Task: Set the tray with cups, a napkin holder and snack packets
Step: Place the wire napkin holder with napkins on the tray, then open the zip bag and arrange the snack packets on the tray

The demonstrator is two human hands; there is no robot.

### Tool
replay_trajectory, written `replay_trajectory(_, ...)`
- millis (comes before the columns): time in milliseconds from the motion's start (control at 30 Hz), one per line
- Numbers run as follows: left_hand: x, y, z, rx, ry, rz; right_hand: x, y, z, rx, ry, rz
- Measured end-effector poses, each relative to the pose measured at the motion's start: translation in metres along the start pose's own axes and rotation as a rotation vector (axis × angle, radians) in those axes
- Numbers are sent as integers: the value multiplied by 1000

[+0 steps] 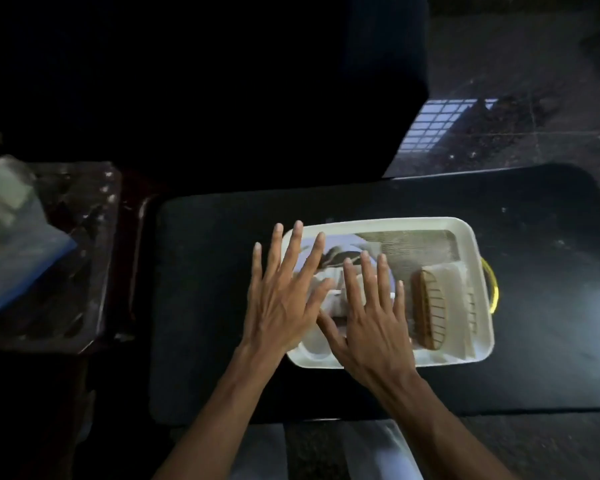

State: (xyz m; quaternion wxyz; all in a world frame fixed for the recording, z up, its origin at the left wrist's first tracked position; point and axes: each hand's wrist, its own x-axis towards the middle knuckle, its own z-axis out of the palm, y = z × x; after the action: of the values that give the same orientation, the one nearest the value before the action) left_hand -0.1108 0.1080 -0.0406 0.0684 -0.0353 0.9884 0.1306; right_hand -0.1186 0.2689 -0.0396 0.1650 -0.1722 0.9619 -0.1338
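Note:
A white rectangular tray (471, 233) with a yellow handle (492, 285) on its right end lies on a dark table. At the tray's right stands a brown slatted napkin holder (432, 310) with white napkins (459, 306). My left hand (281, 292) hovers flat over the tray's left end, fingers spread. My right hand (371, 313) is spread flat over the tray's middle. Pale packets (333, 292) show between the two hands; what else lies under them is hidden. Neither hand grips anything.
The tray sits on a black table top (205, 271) with rounded corners. At the left stands a dark glossy side surface (84, 237) with a clear and blue plastic bag (11, 230). Dark stone floor (516, 81) lies beyond.

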Motion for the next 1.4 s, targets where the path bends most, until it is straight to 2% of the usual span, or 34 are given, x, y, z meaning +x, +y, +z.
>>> replay_trajectory(133,-36,-56,-13,55,47,-141,19,-48,13,-72,-126,-72)
replay_trajectory(233,-66,-95,-32,73,118,-260,31,-93,17,-158,-154,-139)
replay_trajectory(400,-118,-159,-60,135,297,-440,46,-168,22,-153,-162,-213)
replay_trajectory(567,-153,-232,-84,259,383,-534,51,-237,31,-165,-192,-287)
replay_trajectory(733,-160,-315,-97,278,351,-570,53,-285,41,-191,-209,-350)
replay_trajectory(867,-154,-357,-91,373,186,-548,55,-308,52,-182,-220,-348)
replay_trajectory(1033,-133,-375,-84,570,256,-266,59,-326,65,-176,-232,-331)
replay_trajectory(1100,-131,-382,-86,583,297,-210,58,-330,66,-166,-227,-325)
replay_trajectory(1267,-133,-402,-114,356,544,-117,47,-328,55,-102,-206,-262)
replay_trajectory(1400,-118,-412,-170,173,639,-189,37,-331,35,17,-180,-180)
